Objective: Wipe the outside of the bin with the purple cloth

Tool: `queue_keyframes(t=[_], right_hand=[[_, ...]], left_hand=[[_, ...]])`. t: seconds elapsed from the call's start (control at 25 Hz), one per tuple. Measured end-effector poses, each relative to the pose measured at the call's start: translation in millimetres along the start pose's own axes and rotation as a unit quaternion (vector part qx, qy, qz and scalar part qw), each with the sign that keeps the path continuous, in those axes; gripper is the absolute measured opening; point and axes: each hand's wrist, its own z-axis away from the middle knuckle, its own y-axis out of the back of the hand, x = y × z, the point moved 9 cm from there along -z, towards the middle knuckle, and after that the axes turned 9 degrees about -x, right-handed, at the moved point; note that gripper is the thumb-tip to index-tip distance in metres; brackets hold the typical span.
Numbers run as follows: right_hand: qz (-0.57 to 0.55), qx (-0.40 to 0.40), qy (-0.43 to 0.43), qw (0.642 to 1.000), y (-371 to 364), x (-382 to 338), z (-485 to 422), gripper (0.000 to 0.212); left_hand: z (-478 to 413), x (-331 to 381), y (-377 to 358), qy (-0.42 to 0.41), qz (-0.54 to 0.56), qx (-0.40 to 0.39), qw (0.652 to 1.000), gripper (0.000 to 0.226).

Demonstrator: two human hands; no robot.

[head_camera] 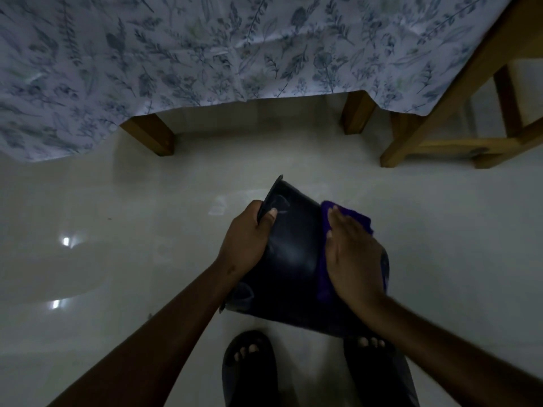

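Note:
A dark plastic bin [289,254] is held tilted above the floor in front of me, its rim toward the left. My left hand [249,233] grips that rim, thumb lying on the outer wall. My right hand [351,254] lies flat, fingers together, pressing the purple cloth [351,214] against the bin's right side. The cloth shows above the fingertips and as a strip along the hand's left edge; the rest is hidden under the palm.
A table draped in a leaf-patterned cloth [205,48] fills the top of the view, with wooden legs [152,135] below. A wooden chair frame [458,118] stands at the upper right. My sandalled feet [249,368] stand on the glossy pale floor [117,259].

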Motion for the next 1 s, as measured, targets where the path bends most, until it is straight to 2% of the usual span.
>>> queue_keyframes(t=[0.08,0.16,0.2,0.32,0.4,0.52,0.6,0.68,0.8,0.88,1.0], right_hand=[[0.044,-0.014,0.052,0.998,-15.7,-24.7,41.2,0.054],[0.046,-0.015,0.122,0.991,-18.9,-51.5,24.9,0.053],[0.036,-0.02,0.127,0.991,-13.8,-55.8,2.5,0.05],[-0.054,-0.031,0.036,0.997,2.1,-18.1,-49.8,0.037],[-0.038,-0.001,-0.004,0.999,3.6,-4.2,-24.2,0.039],[0.046,-0.023,0.096,0.994,-18.5,-42.1,40.0,0.052],[0.048,-0.025,0.133,0.99,-15.5,-47.7,22.1,0.054],[0.012,-0.021,0.095,0.995,4.0,-33.6,-26.4,0.05],[-0.08,-0.027,0.049,0.995,15.7,-5.8,-58.2,0.046],[-0.021,-0.02,0.053,0.998,5.4,-6.5,-24.3,0.05],[0.125,-0.034,0.151,0.98,-20.1,-32.1,39.8,0.058]], left_hand=[[0.3,-2.4,-2.9,0.004,-0.017,0.0,1.0,0.019],[-1.9,1.5,-3.1,0.009,-0.025,0.0,1.0,0.02],[-4.6,4.8,-2.8,0.014,-0.029,-0.002,0.999,0.02],[-14.5,14.0,1.5,0.023,-0.034,-0.011,0.999,0.019],[-15.6,10.1,0.0,0.029,-0.033,-0.007,0.999,0.02],[-22.3,8.9,-3.6,0.049,-0.032,-0.007,0.998,0.022],[-21.7,13.6,-4.8,0.052,0.054,-0.046,0.996,0.02],[-6.3,15.6,-7.2,0.033,0.107,-0.09,0.99,0.022],[20.6,8.2,-0.2,0.023,-0.004,-0.053,0.998,0.027],[9.3,10.3,4.6,0.016,-0.03,-0.028,0.999,0.027],[-10.6,23.7,0.2,-0.011,-0.035,-0.043,0.998,0.031]])
